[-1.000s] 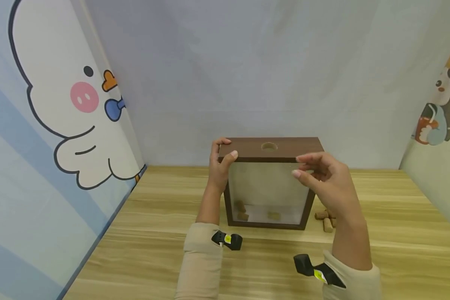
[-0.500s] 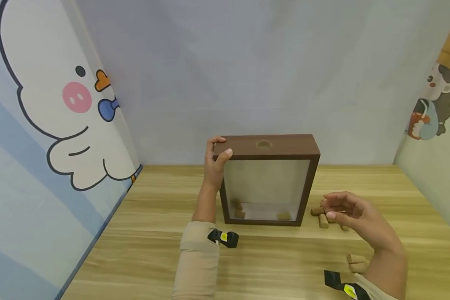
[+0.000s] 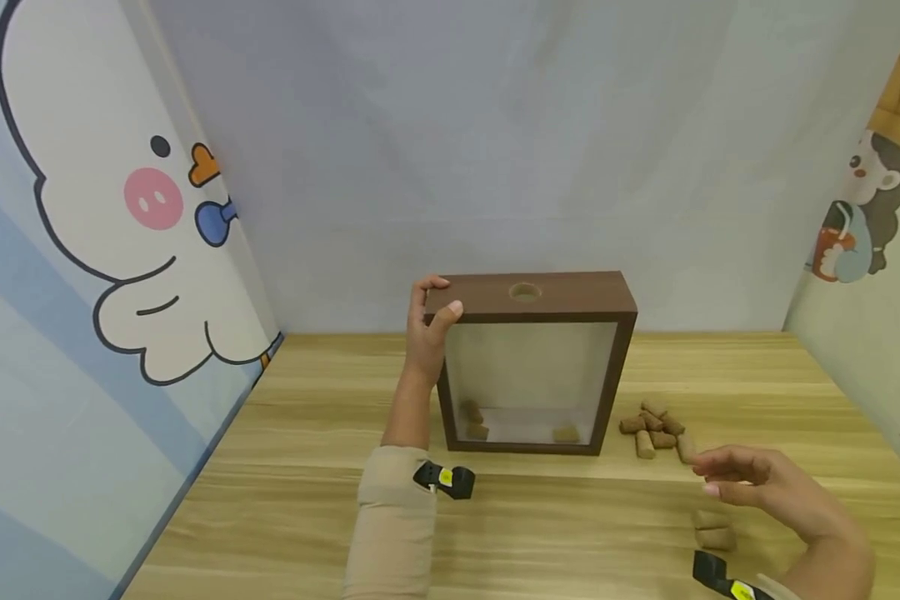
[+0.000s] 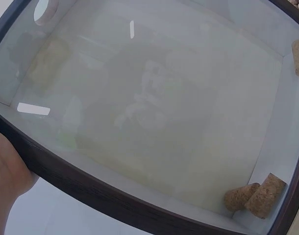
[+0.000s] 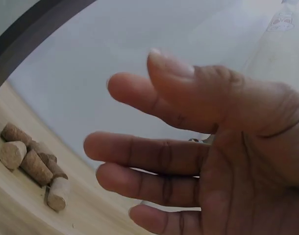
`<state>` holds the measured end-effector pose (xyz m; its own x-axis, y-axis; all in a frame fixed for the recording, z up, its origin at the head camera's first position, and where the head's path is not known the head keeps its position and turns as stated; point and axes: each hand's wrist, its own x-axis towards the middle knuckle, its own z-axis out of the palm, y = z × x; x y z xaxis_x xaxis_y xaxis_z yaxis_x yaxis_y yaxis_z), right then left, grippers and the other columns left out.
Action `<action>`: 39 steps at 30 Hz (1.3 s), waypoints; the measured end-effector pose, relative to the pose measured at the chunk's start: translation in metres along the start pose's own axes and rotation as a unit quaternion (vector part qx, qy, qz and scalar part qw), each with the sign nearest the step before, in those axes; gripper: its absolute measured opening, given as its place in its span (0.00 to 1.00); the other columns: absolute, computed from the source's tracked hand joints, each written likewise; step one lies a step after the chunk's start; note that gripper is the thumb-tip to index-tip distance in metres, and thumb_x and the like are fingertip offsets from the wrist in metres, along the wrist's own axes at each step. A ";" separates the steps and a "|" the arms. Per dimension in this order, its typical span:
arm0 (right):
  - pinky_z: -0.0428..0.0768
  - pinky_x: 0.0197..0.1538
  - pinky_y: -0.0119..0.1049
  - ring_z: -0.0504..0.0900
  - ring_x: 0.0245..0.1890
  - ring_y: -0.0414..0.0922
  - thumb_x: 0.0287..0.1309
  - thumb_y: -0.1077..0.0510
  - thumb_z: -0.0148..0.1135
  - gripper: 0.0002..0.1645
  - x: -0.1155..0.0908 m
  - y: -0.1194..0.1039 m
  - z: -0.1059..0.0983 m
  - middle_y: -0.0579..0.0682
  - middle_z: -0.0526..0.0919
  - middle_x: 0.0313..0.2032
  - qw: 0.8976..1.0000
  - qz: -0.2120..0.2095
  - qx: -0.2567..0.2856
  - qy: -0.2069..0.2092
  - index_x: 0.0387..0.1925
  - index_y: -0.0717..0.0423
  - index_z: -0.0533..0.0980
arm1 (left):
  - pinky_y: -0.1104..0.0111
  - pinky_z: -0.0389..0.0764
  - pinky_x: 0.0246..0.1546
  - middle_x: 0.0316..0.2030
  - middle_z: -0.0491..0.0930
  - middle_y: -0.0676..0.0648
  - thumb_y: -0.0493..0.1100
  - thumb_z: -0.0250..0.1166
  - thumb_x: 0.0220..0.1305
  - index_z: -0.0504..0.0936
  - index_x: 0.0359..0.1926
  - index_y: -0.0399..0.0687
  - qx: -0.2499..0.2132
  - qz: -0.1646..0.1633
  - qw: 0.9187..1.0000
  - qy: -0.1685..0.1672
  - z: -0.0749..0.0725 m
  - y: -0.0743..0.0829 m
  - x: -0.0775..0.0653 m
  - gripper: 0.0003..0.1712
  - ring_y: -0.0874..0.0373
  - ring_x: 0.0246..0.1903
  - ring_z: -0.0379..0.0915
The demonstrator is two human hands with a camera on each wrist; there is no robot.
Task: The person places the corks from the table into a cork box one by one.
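A dark brown wooden shadow box (image 3: 577, 292) with a clear front and a round hole (image 3: 526, 292) in its top stands upright on the table. My left hand (image 3: 426, 342) grips its upper left corner, thumb on the front edge and fingers over the top. Three corks lie inside at the bottom: one cork (image 3: 566, 433) at the right, two at the left, where a cork (image 4: 265, 196) leans on another. Held above the table, my right hand (image 3: 780, 487) has loosely bent fingers and nothing between them. Its fingertips are beside the nearest cork (image 3: 686, 448) of a loose pile.
Several loose corks (image 3: 645, 446) lie right of the box. Two more corks (image 3: 715, 539) lie side by side nearer the front, close to the right wrist. A grey backdrop (image 3: 495, 167) stands behind the wooden table (image 3: 307, 500), with cartoon-printed panels at both sides.
My right hand has gone from the box's upper right corner down to the cork pile, then farther right and nearer the front. My left hand keeps its grip on the box.
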<state>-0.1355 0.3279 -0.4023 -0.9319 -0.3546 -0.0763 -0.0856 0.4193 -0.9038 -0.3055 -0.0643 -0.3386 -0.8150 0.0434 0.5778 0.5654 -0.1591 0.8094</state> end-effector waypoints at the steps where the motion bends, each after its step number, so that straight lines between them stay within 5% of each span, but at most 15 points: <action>1: 0.74 0.42 0.31 0.74 0.46 0.34 0.63 0.61 0.54 0.22 -0.002 0.003 -0.002 0.50 0.76 0.50 1.000 0.019 -0.001 -0.002 0.55 0.72 0.68 | 0.55 0.57 0.51 0.55 0.59 0.46 0.52 0.56 0.51 0.64 0.47 0.42 -0.001 -0.001 1.000 0.000 0.000 0.000 0.000 0.26 0.54 0.57 0.51; 7: 0.72 0.47 0.50 0.73 0.49 0.46 0.62 0.57 0.56 0.27 -0.013 0.019 -0.008 0.65 0.72 0.53 0.994 0.108 -0.001 -0.009 0.56 0.72 0.67 | 0.54 0.56 0.51 0.55 0.58 0.45 0.50 0.55 0.52 0.64 0.47 0.42 -0.009 -0.004 1.000 -0.004 0.001 0.001 -0.002 0.24 0.53 0.58 0.49; 11: 0.71 0.46 0.55 0.72 0.50 0.54 0.60 0.56 0.57 0.27 -0.015 0.032 -0.010 0.63 0.74 0.52 0.987 0.156 0.017 -0.018 0.55 0.72 0.68 | 0.55 0.56 0.52 0.56 0.58 0.44 0.51 0.55 0.52 0.63 0.48 0.39 -0.004 -0.008 1.000 -0.005 0.000 0.001 -0.003 0.27 0.54 0.58 0.49; 17: 0.73 0.47 0.49 0.76 0.45 0.46 0.59 0.61 0.58 0.23 -0.013 0.046 -0.007 0.58 0.77 0.48 0.981 0.171 0.076 -0.044 0.52 0.74 0.69 | 0.54 0.56 0.51 0.58 0.56 0.37 0.50 0.55 0.52 0.62 0.49 0.37 -0.009 -0.002 1.000 -0.006 0.000 0.000 -0.003 0.28 0.53 0.58 0.49; 21: 0.75 0.45 0.42 0.75 0.42 0.45 0.56 0.65 0.58 0.18 -0.012 0.051 -0.003 0.54 0.78 0.44 0.968 0.182 0.164 -0.050 0.48 0.71 0.72 | 0.55 0.56 0.52 0.56 0.58 0.39 0.50 0.55 0.52 0.63 0.48 0.37 -0.009 -0.002 1.000 -0.004 0.002 0.000 -0.003 0.27 0.53 0.58 0.49; 26: 0.75 0.43 0.38 0.74 0.39 0.45 0.55 0.68 0.56 0.14 -0.009 0.053 0.001 0.50 0.78 0.40 0.961 0.170 0.210 -0.060 0.44 0.69 0.76 | 0.56 0.57 0.51 0.56 0.58 0.44 0.51 0.56 0.51 0.64 0.47 0.40 -0.014 -0.002 1.000 -0.002 0.003 0.000 -0.002 0.26 0.54 0.56 0.51; 31: 0.74 0.42 0.37 0.72 0.38 0.45 0.55 0.69 0.54 0.12 -0.009 0.050 0.003 0.51 0.77 0.38 0.968 0.172 0.175 -0.048 0.41 0.70 0.75 | 0.55 0.57 0.51 0.56 0.58 0.45 0.52 0.56 0.51 0.64 0.47 0.42 -0.009 -0.002 1.000 -0.003 0.002 -0.002 -0.001 0.25 0.55 0.57 0.51; 34: 0.74 0.43 0.39 0.71 0.38 0.47 0.55 0.70 0.53 0.11 -0.007 0.048 0.004 0.53 0.76 0.38 0.962 0.188 0.195 -0.036 0.41 0.71 0.74 | 0.55 0.56 0.51 0.56 0.58 0.44 0.52 0.56 0.51 0.64 0.47 0.42 -0.006 0.000 1.000 -0.003 0.001 -0.002 -0.001 0.25 0.54 0.57 0.50; 38: 0.74 0.42 0.38 0.73 0.38 0.46 0.56 0.69 0.54 0.12 -0.007 0.046 0.002 0.56 0.77 0.39 0.980 0.153 0.120 -0.026 0.41 0.75 0.73 | 0.56 0.58 0.50 0.57 0.57 0.41 0.52 0.56 0.52 0.63 0.47 0.41 -0.005 0.000 1.000 -0.007 0.001 -0.001 0.000 0.26 0.54 0.56 0.52; 39: 0.74 0.41 0.37 0.73 0.38 0.45 0.57 0.68 0.55 0.13 -0.007 0.044 0.001 0.56 0.78 0.39 0.988 0.141 0.064 -0.021 0.42 0.75 0.73 | 0.56 0.58 0.50 0.57 0.57 0.40 0.51 0.56 0.52 0.63 0.48 0.41 -0.006 0.000 1.000 -0.009 0.001 -0.002 0.000 0.26 0.54 0.55 0.52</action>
<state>-0.1323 0.3487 -0.4421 -0.8966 -0.2746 -0.3475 0.2227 0.3989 -0.8896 -0.3063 -0.0632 -0.3399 -0.8127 0.0612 0.5795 0.5633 -0.1718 0.8082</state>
